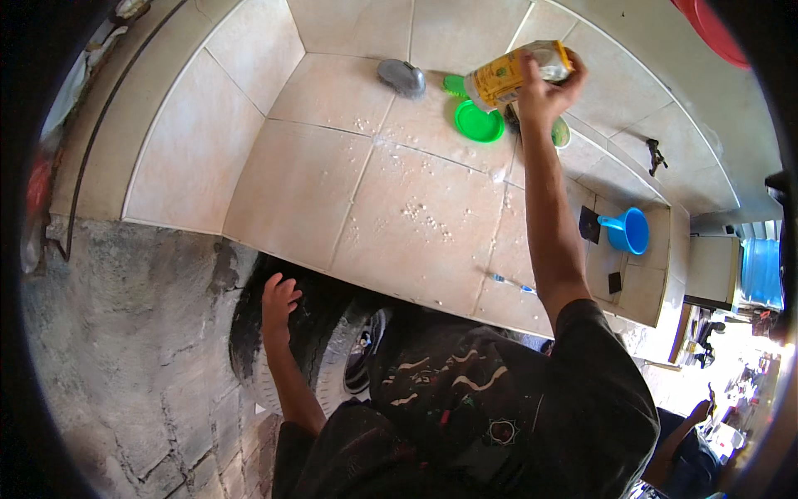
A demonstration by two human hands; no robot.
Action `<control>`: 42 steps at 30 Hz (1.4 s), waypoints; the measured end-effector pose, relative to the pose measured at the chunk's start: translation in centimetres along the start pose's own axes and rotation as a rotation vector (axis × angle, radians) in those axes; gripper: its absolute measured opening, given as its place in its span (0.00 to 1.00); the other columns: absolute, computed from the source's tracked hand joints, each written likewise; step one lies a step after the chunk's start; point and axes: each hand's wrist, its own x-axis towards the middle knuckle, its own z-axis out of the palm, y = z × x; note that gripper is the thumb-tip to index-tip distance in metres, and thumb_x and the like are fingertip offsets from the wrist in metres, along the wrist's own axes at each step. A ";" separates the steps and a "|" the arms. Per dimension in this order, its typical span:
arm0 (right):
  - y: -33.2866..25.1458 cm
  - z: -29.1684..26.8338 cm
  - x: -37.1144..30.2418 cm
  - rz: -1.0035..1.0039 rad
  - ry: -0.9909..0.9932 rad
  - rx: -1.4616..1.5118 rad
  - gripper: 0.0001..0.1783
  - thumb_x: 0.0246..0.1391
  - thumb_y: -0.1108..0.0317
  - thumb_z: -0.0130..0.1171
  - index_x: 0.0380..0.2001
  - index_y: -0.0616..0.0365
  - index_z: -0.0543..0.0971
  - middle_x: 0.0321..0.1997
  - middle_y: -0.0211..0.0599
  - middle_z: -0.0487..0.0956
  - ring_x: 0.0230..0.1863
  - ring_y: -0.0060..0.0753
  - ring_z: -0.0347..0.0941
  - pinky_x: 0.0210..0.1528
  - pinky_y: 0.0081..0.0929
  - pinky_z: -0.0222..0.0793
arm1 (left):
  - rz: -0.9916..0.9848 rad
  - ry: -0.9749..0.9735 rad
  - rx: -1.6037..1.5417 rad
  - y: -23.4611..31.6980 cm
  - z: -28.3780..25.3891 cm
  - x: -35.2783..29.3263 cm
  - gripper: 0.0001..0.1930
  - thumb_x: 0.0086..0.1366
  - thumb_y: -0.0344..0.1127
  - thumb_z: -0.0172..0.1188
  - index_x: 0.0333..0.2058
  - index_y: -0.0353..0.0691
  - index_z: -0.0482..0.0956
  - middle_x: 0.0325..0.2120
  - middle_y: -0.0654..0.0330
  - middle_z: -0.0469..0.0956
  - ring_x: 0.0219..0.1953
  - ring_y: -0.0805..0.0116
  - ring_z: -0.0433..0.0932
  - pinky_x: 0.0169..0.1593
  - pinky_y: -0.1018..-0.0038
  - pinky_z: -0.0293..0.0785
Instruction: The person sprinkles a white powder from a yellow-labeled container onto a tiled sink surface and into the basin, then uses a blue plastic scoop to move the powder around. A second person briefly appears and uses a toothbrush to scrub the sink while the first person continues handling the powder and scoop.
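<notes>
My right hand (pixel 550 90) is raised over the far side of a tiled counter (pixel 312 162), its fingers wrapped round a yellow plastic packet (pixel 499 76). The packet is tipped, with its lower end toward the left. Under it lies a round green lid (pixel 480 123), beside a green piece (pixel 455 85) that looks like a brush. A grey rounded thing (pixel 402 78) stands further left. White crumbs (pixel 426 219) and powder are scattered over the tiles. My left hand (pixel 280 304) hangs by the counter's front edge, fingers apart, holding nothing.
A blue dipper (pixel 628 231) stands in the tiled basin at right, below a wall tap (pixel 656 156). A blue-and-white toothbrush-like stick (pixel 511 283) lies near the front edge. Black tyres (pixel 287 337) sit beneath the counter. Another person (pixel 694 449) is at the lower right.
</notes>
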 end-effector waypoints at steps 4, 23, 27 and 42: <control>-1.3 3.9 -0.3 0.132 0.119 0.137 0.33 0.35 0.71 0.67 0.48 0.62 0.64 0.44 0.40 0.68 0.43 0.34 0.67 0.51 0.30 0.63 | 0.072 0.038 -0.074 -0.1 -0.7 1.2 0.31 0.58 0.48 0.57 0.56 0.40 0.61 0.43 0.58 0.74 0.41 0.65 0.75 0.47 0.64 0.65; -1.6 13.2 -4.6 0.006 -0.011 0.201 0.33 0.35 0.70 0.69 0.46 0.62 0.64 0.43 0.41 0.68 0.45 0.35 0.66 0.52 0.32 0.62 | 0.067 0.063 -0.054 1.5 -1.0 2.3 0.29 0.58 0.45 0.57 0.55 0.41 0.62 0.42 0.58 0.75 0.39 0.65 0.75 0.46 0.65 0.66; -1.7 12.7 -4.5 -0.160 -0.172 -0.017 0.36 0.38 0.70 0.69 0.48 0.58 0.60 0.45 0.39 0.65 0.43 0.31 0.65 0.49 0.29 0.63 | 0.056 0.073 -0.108 1.6 -0.3 2.3 0.28 0.58 0.43 0.57 0.55 0.41 0.63 0.42 0.58 0.75 0.38 0.66 0.75 0.44 0.66 0.66; -1.3 -9.4 2.3 0.020 0.338 0.182 0.29 0.41 0.76 0.66 0.44 0.53 0.60 0.42 0.34 0.65 0.43 0.28 0.65 0.45 0.28 0.71 | 0.144 -0.101 -0.018 3.0 5.3 1.3 0.21 0.63 0.36 0.53 0.53 0.38 0.64 0.40 0.59 0.76 0.31 0.74 0.73 0.34 0.78 0.66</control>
